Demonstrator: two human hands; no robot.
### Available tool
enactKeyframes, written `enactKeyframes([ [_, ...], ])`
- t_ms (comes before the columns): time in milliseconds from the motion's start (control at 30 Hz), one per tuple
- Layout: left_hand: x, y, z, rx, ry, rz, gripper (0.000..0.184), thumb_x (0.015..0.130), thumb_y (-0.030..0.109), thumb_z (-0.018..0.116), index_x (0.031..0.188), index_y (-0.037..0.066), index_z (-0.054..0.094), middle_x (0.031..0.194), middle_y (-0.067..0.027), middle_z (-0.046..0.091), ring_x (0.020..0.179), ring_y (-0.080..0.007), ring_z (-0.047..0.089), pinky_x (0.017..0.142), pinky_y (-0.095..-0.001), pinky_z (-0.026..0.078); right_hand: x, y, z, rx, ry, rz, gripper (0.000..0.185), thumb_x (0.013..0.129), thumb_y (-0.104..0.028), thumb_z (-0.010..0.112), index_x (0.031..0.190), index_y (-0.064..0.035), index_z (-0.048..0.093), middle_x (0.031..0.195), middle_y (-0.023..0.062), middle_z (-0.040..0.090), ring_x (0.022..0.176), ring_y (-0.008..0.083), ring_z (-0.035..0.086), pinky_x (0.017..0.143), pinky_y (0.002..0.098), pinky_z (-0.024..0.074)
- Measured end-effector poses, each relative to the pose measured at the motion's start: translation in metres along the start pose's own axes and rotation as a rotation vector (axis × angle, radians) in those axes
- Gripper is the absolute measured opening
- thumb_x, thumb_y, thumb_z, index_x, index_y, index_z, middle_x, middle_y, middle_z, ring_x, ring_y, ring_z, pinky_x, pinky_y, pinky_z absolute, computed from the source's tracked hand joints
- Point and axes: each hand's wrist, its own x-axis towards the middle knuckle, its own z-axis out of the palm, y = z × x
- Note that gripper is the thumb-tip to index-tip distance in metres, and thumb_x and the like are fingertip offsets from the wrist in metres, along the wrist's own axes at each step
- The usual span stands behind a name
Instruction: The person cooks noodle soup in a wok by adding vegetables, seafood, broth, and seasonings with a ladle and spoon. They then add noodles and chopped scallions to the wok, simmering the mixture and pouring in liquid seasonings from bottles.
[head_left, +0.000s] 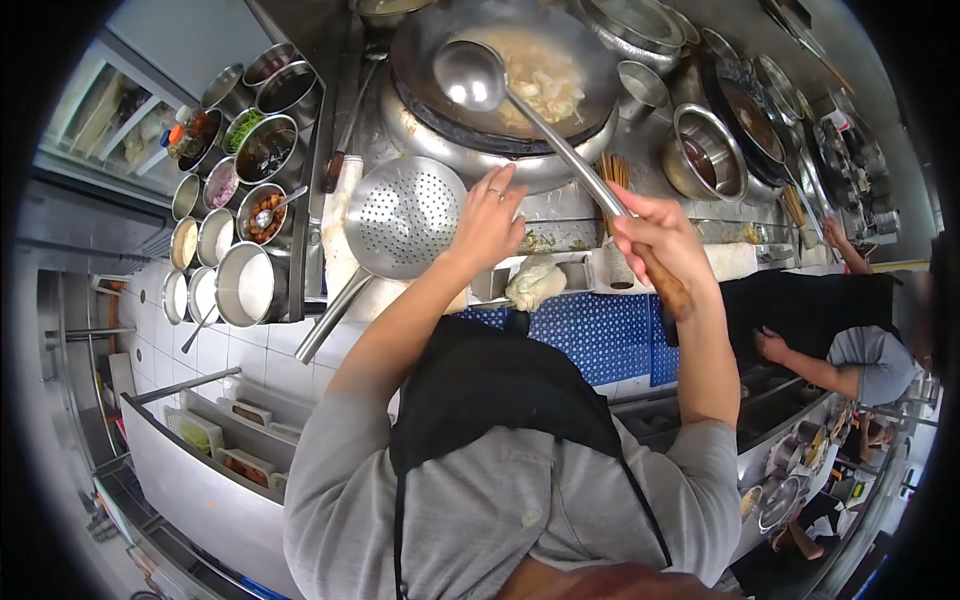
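My right hand [662, 240] is wrapped round the wooden-ended handle of a long metal ladle [470, 80]. The ladle's bowl hangs over the left part of a large dark wok [425, 45]. Inside the wok, pale pieces of food [545, 85] lie in a light brown liquid. My left hand [490, 215] is empty, its fingers stretched out toward the wok's near rim; whether they touch the stove edge I cannot tell. Beside that hand rests a perforated metal strainer [405, 215], its handle pointing toward me. A crumpled whitish cloth [537, 283] sits at the counter's front edge.
Metal pots of ingredients, including a pot of white powder [245, 285] and a bowl of brown pieces [264, 213], crowd the left side. A steel bowl [706, 155] and a second wok [750, 120] stand right. A co-worker in a black apron [800, 310] is at the right.
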Motion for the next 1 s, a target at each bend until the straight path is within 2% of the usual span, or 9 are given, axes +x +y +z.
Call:
enactKeyframes([
  [133, -0.002, 0.005, 0.001, -0.113, 0.031, 0.009, 0.031, 0.076, 0.008, 0.068, 0.106, 0.001, 0.066, 0.14, -0.024, 0.045, 0.13, -0.0418, 0.044, 0.105, -0.0516, 0.039, -0.011, 0.001, 0.002, 0.0, -0.004, 0.056, 0.056, 0.092, -0.004, 0.063, 0.146, -0.0033, 0.046, 0.066, 0.0011, 0.056, 0.045, 0.0065, 0.051, 0.037, 0.021, 0.0394],
  [233, 0.01, 0.007, -0.003, -0.11, 0.099, 0.018, 0.027, 0.076, 0.007, 0.068, 0.103, 0.001, 0.067, 0.14, -0.0237, 0.044, 0.131, -0.0427, 0.044, 0.106, -0.0517, 0.039, 0.004, 0.018, -0.004, -0.241, 0.094, 0.04, 0.056, 0.092, -0.005, 0.063, 0.146, -0.0049, 0.047, 0.066, -0.0004, 0.055, 0.044, 0.0062, 0.05, 0.038, 0.0219, 0.0398],
  [367, 0.024, 0.0, -0.016, -0.007, 0.156, 0.055, 0.048, 0.078, 0.007, 0.067, 0.125, 0.002, 0.059, 0.148, -0.0249, 0.038, 0.138, -0.0445, 0.036, 0.109, -0.0527, 0.037, -0.022, 0.004, -0.027, -0.722, 0.233, -0.051, 0.059, 0.086, -0.006, 0.07, 0.141, -0.0026, 0.052, 0.063, 0.0061, 0.057, 0.048, 0.0105, 0.055, 0.044, 0.0293, 0.0425],
  [433, 0.033, -0.001, -0.023, 0.04, 0.119, 0.049, 0.065, 0.078, 0.008, 0.067, 0.14, 0.002, 0.046, 0.151, -0.025, 0.035, 0.141, -0.0437, 0.033, 0.112, -0.0528, 0.033, -0.035, 0.001, -0.055, -1.237, 0.278, -0.376, 0.062, 0.081, -0.008, 0.071, 0.141, -0.0082, 0.053, 0.075, 0.0255, 0.066, 0.068, 0.0369, 0.068, 0.067, 0.0432, 0.0519],
  [500, 0.042, -0.003, -0.026, 0.085, 0.063, 0.006, 0.07, 0.079, 0.009, 0.067, 0.143, 0.001, 0.043, 0.151, -0.0248, 0.035, 0.142, -0.0429, 0.032, 0.113, -0.0526, 0.032, -0.052, -0.021, -0.064, -1.566, 0.286, -0.435, 0.064, 0.081, -0.007, 0.068, 0.143, -0.0114, 0.051, 0.083, 0.0275, 0.068, 0.075, 0.0431, 0.067, 0.071, 0.049, 0.0527],
  [600, 0.042, -0.008, -0.015, 0.098, 0.005, -0.057, 0.073, 0.078, 0.011, 0.067, 0.145, -0.001, 0.039, 0.147, -0.0243, 0.039, 0.142, -0.0418, 0.032, 0.113, -0.052, 0.031, -0.061, -0.043, -0.072, -1.989, 0.364, -0.249, 0.062, 0.085, -0.004, 0.056, 0.146, -0.0163, 0.049, 0.084, 0.0221, 0.067, 0.076, 0.0398, 0.068, 0.071, 0.0488, 0.0557],
  [700, 0.047, -0.008, -0.017, 0.102, 0.007, -0.068, 0.073, 0.078, 0.01, 0.067, 0.144, -0.001, 0.04, 0.145, -0.0234, 0.041, 0.141, -0.0413, 0.033, 0.112, -0.0518, 0.033, -0.058, -0.046, -0.084, -2.107, 0.387, -0.173, 0.062, 0.086, -0.002, 0.055, 0.146, -0.0155, 0.048, 0.085, 0.0212, 0.067, 0.076, 0.0379, 0.069, 0.07, 0.0477, 0.0561],
  [833, 0.046, -0.009, -0.014, 0.126, 0.024, -0.058, 0.075, 0.076, 0.01, 0.069, 0.145, 0.002, 0.04, 0.144, -0.0221, 0.042, 0.138, -0.0413, 0.036, 0.11, -0.0501, 0.037, -0.037, -0.02, -0.077, -2.165, 0.347, -0.174, 0.064, 0.083, 0.001, 0.055, 0.146, -0.0038, 0.045, 0.081, 0.021, 0.067, 0.074, 0.0365, 0.069, 0.068, 0.0472, 0.0563],
  [1000, 0.043, -0.008, -0.017, 0.124, 0.012, -0.071, 0.072, 0.076, 0.008, 0.068, 0.143, 0.0, 0.042, 0.144, -0.0214, 0.042, 0.139, -0.041, 0.035, 0.11, -0.0511, 0.037, 0.002, 0.004, -0.062, -1.737, 0.273, -0.292, 0.064, 0.08, -0.001, 0.06, 0.143, -0.0026, 0.048, 0.08, 0.0284, 0.066, 0.077, 0.043, 0.067, 0.074, 0.0494, 0.0538],
])
